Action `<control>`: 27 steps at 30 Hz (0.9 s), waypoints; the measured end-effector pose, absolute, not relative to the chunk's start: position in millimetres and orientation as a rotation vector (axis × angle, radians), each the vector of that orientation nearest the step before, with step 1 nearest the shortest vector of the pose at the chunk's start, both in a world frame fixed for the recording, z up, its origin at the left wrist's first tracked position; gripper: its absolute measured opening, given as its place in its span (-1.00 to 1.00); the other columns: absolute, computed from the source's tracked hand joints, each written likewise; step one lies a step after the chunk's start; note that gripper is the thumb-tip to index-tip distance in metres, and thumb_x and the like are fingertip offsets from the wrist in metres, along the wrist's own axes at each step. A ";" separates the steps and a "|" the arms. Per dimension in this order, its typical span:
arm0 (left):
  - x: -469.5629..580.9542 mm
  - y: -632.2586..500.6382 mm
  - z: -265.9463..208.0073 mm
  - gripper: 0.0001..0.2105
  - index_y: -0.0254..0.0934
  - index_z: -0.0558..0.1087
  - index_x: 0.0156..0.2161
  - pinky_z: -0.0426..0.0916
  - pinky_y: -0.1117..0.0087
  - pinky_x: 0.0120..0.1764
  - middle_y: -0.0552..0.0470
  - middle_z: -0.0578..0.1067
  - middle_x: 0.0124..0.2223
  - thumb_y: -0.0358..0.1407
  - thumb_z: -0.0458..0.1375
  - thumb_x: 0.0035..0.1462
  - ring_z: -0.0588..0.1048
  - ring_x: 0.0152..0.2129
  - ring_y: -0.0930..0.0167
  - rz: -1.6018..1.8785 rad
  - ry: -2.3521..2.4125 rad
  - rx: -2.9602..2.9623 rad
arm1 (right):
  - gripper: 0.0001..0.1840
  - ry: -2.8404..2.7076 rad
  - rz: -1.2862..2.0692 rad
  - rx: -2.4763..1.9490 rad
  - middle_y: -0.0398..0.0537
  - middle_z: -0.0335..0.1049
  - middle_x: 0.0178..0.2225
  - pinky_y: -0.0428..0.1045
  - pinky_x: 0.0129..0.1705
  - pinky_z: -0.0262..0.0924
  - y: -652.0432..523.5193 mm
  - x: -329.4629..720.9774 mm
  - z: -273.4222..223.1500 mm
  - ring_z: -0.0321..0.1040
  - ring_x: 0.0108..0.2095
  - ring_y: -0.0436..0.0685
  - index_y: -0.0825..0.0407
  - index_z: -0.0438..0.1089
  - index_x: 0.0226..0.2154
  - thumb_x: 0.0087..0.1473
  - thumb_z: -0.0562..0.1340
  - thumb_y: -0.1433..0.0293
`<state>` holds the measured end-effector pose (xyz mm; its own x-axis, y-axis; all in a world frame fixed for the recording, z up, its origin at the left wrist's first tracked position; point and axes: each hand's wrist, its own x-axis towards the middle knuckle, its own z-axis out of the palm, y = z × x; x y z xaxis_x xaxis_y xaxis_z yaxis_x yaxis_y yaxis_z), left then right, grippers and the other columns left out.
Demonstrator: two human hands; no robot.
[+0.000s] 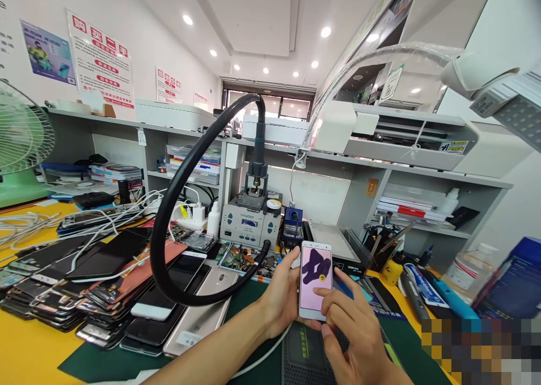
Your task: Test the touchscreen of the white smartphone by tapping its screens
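A white smartphone (310,301) is upright in my left hand (279,293), whose fingers wrap behind it from the left side. Its lit screen shows a pink background with dark purple shapes and a small yellow spot. My right hand (357,324) is over the lower right of the phone, fingers apart and bent, holding nothing. One of its fingertips is at the screen, and its thumb is near the bottom edge. Below the phone lies a dark repair mat (302,348). A white cable (264,355) runs up towards the phone; where it ends is hidden.
Stacked phones and screens (46,283) fill the left side. A black hose (163,227) loops from the hot-air station (249,222) close to my left forearm. Circuit boards lie in a tray (249,272). At right are a clear bottle (467,269), pens and tweezers (384,244).
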<state>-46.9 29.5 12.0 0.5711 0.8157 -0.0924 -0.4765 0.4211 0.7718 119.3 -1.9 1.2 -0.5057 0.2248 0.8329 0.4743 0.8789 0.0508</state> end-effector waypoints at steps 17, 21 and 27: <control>-53.9 33.0 15.3 -0.29 -0.29 0.49 -0.08 0.42 0.30 -0.49 -0.14 0.49 -0.22 0.31 -0.11 0.13 0.48 -0.43 0.29 0.875 0.453 0.731 | -0.83 -2.120 -0.360 -0.487 -0.18 0.23 -0.54 0.36 0.15 0.21 -1.1 125.0 3.4 0.43 -0.39 0.14 -0.01 0.23 -0.42 -0.03 0.12 0.59; -54.1 32.8 16.5 -0.30 -0.28 0.48 -0.07 0.41 0.28 -0.47 -0.16 0.51 -0.21 0.32 -0.10 0.12 0.49 -0.43 0.27 0.883 0.466 0.717 | -0.84 -2.125 -0.347 -0.479 -0.15 0.27 -0.51 0.34 0.13 0.22 1.1 125.6 4.2 0.45 -0.32 0.17 0.00 0.26 -0.37 -0.01 0.11 0.58; -53.4 30.9 17.4 -0.28 -0.28 0.48 -0.01 0.42 0.27 -0.47 -0.21 0.54 -0.16 0.31 -0.13 0.14 0.55 -0.35 0.17 0.858 0.465 0.728 | -0.87 -2.128 -0.343 -0.571 -0.01 0.37 -0.32 0.36 0.15 0.11 7.4 132.5 5.8 0.45 -0.08 0.27 0.00 0.22 -0.38 0.04 0.12 0.56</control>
<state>-53.4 30.9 17.4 0.5800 0.8104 -0.0826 -0.5121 0.4416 0.7368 132.5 7.4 5.8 -0.5064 0.2720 0.8183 0.5154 0.8562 0.0343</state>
